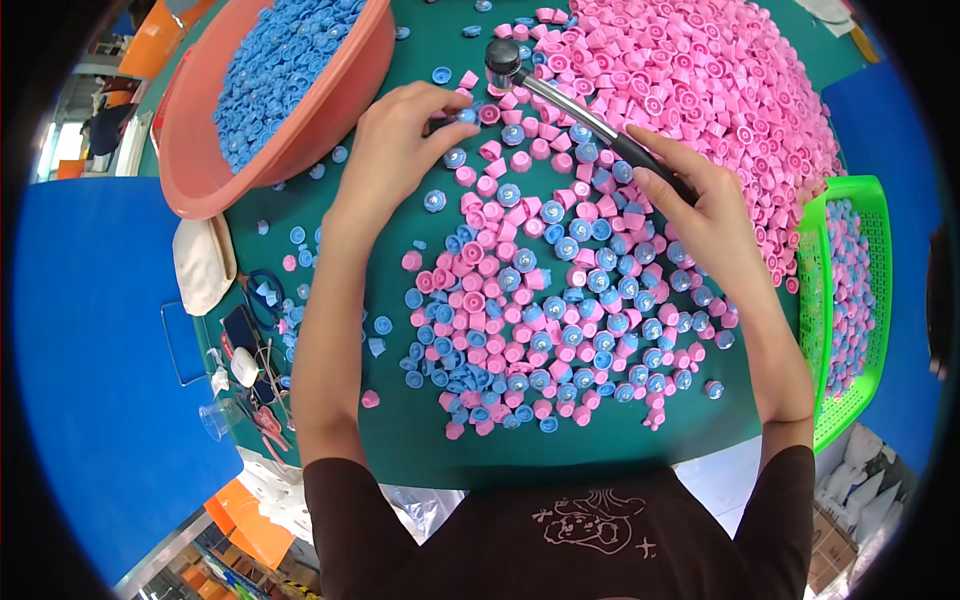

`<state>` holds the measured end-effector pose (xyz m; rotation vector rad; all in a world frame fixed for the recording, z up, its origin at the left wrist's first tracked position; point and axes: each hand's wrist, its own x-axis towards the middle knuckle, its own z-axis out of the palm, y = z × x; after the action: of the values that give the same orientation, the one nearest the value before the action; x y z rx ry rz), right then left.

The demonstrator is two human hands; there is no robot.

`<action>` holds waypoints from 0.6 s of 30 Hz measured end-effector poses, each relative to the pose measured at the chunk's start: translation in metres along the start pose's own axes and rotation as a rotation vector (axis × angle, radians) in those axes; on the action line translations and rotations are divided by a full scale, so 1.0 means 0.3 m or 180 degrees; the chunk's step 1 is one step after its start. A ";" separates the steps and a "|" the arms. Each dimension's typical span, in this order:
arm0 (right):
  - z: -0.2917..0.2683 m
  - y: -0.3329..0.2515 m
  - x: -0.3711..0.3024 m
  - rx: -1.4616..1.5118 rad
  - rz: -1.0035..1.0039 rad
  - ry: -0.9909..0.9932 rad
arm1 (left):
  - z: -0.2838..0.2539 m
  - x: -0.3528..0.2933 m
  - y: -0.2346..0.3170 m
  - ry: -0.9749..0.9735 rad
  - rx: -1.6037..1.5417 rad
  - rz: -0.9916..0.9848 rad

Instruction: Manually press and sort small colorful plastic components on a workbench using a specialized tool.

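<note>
- Left hand [398, 138]?
- Thumb and fingertips pinched on a blue piece [466, 116], toward the worktop's [400, 440] far edge.
- Right hand [708, 192]?
- Fingers clamped on the hammer's [570, 109] black grip; its head's toward the far edge, beside the pink heap [700, 100]. Green basket [815, 290] at right edge.

Left grip [400, 140] pinching blue cap [466, 116], right grip [708, 195] on hammer [572, 107], pink caps [700, 90] heaped
</note>
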<state>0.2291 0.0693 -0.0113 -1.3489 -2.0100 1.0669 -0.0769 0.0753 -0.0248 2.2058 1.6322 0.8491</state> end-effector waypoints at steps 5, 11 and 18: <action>-0.012 0.009 0.003 0.0166 0.0012 -0.0017 | 0.056 0.073 -0.030 -0.0348 0.0243 0.0089; -0.025 0.015 0.005 0.0001 0.0293 -0.0108 | 0.083 0.093 -0.024 -0.0418 0.0228 0.0048; 0.025 0.038 0.014 -0.0024 -0.0596 0.0191 | 0.060 0.084 -0.020 -0.0364 0.0222 0.0000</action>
<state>0.2280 0.0730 -0.0250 -1.1559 -2.0516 0.9248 -0.0661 0.1032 -0.0348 2.2563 1.6309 0.6622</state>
